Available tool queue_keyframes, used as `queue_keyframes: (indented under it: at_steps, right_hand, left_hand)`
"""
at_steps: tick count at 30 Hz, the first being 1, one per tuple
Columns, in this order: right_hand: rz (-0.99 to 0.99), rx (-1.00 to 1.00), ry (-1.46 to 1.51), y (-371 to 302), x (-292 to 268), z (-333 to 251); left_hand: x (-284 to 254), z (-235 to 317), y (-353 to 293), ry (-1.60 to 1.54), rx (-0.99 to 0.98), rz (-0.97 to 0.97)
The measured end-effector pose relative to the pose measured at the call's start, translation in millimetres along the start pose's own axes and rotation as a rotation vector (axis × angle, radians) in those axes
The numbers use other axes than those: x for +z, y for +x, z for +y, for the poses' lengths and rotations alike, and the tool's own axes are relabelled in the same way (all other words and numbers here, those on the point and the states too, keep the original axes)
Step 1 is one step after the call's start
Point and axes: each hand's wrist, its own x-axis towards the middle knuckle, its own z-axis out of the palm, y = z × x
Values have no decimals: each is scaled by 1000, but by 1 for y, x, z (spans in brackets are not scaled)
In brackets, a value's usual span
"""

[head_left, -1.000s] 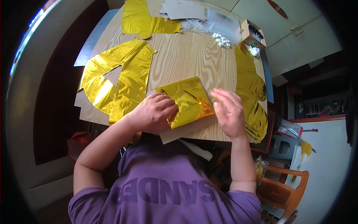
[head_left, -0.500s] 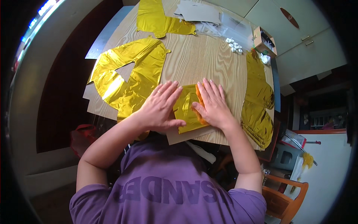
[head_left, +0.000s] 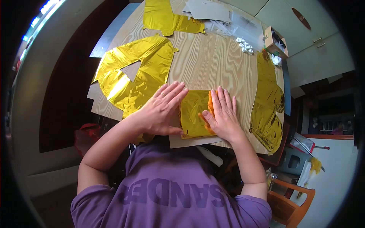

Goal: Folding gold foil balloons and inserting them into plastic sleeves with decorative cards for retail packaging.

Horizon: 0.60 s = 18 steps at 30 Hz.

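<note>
A large wooden table [head_left: 207,60] with wavy grain is spread with shiny, crinkled gold foil. On the left, a broad foil piece [head_left: 152,72] pierced by a triangular opening is laid flat. On the right, a lobed foil piece [head_left: 266,98] is placed; at the far side, an L-shaped foil piece [head_left: 161,21]. Near the person, a folded foil rectangle [head_left: 194,114] is set on a pale card sheet [head_left: 194,141]. It is framed by two flattened hands, fingers extended, nothing grasped: its left edge is met by the left hand [head_left: 161,108], its right part covered by the right hand [head_left: 224,116]. At far right, dark and pale items are held in a small open tan box [head_left: 269,41]. Beside it, rounded white bundles [head_left: 245,46] are clustered.
</note>
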Motion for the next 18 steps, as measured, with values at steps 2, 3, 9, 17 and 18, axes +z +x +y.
queue_keyframes:
  at_steps: [2, 3, 9, 17, 18]
  right_hand:
    - [-37, 19, -22, -4, -5, -1]
    - [-35, 12, -30, -6, -6, -1]
    - [34, -17, -15, 5, -9, -17]
    - [17, -171, -19, 7, 9, -26]
    - [13, -172, -14, 7, 8, -25]
  left_hand:
    - [-5, 3, -8, 70, -48, -31]
    - [-7, 3, -11, 97, -77, -71]
    - [-2, -10, -16, 63, -32, -20]
    - [0, -16, -11, 32, 15, 24]
    - [-2, -16, -11, 33, 26, 32]
